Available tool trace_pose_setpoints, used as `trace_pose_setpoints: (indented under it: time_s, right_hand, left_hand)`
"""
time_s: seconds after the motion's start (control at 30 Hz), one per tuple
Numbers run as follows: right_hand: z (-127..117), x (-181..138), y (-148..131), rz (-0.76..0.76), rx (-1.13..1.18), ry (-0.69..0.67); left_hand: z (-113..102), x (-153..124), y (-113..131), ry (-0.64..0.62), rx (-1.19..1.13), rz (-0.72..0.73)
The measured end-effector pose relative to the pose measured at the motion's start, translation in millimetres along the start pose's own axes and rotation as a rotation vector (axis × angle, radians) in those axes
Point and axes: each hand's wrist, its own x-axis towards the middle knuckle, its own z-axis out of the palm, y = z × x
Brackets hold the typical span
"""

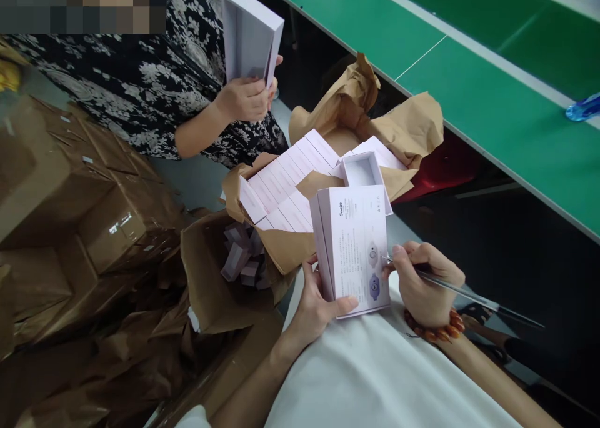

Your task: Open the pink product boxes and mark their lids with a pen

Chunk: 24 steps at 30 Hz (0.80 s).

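Our left hand [316, 306] grips the white box [354, 247] at its near left corner. Our right hand [422, 284], just right of it, pinches a metal tool [487, 302] against the box's right edge.

— Loose boxes?
— Three: one printed box [356, 247] at six o'clock, one open box [363, 169], one plain box [250, 34] at twelve.
— Else?
— One metal tool [469, 293], one bracelet [435, 332], one blue bottle [581, 108] at two o'clock.
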Motion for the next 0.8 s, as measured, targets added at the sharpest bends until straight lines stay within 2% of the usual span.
trace_pose_setpoints:
  time_s: [0.17, 0.23, 0.3, 0.37, 0.47, 0.53, 0.6, 0.7, 0.73, 0.8]
  right_hand:
    - [0.1, 29.6, -8.2, 0.074, -0.008, 0.282]
    - [0.0, 53.2, -18.9, 0.139, -0.015, 0.300]
    - [-1.6, 76.2, -35.2, 0.152, -0.013, 0.215]
    - [-5.4, 92.4, -54.5, 0.159, -0.072, 0.033]
    - [-13.3, 99.9, -77.0, 0.212, -0.149, -0.254]
    - [-17.1, 97.6, -82.1, 0.199, -0.163, -0.386]
    - [-18.0, 94.0, -81.0, 0.131, -0.229, -0.423]
    - [-15.7, 88.2, -79.2, 0.033, -0.280, -0.371]
    - [-14.9, 85.5, -80.1, 0.009, -0.241, -0.339]
    - [-14.1, 77.3, -82.3, -0.075, -0.105, -0.209]
  left_hand:
    - [2.6, -1.6, 1.6, -0.027, 0.108, 0.022]
    - [4.0, -4.2, 1.6, -0.014, 0.230, 0.072]
    - [4.5, -6.2, 2.3, 0.013, 0.378, 0.134]
    - [3.6, -5.2, 4.5, -0.019, 0.424, 0.177]
    - [2.2, 5.7, 11.8, -0.151, 0.256, 0.131]
    - [3.3, 17.7, 19.0, -0.190, 0.135, 0.045]
    - [5.8, 30.0, 25.5, -0.237, 0.083, -0.031]
    - [7.7, 44.4, 26.2, -0.330, 0.065, -0.053]
    - [7.1, 48.1, 23.6, -0.306, 0.044, -0.044]
    - [4.8, 54.9, 16.9, -0.158, -0.058, -0.021]
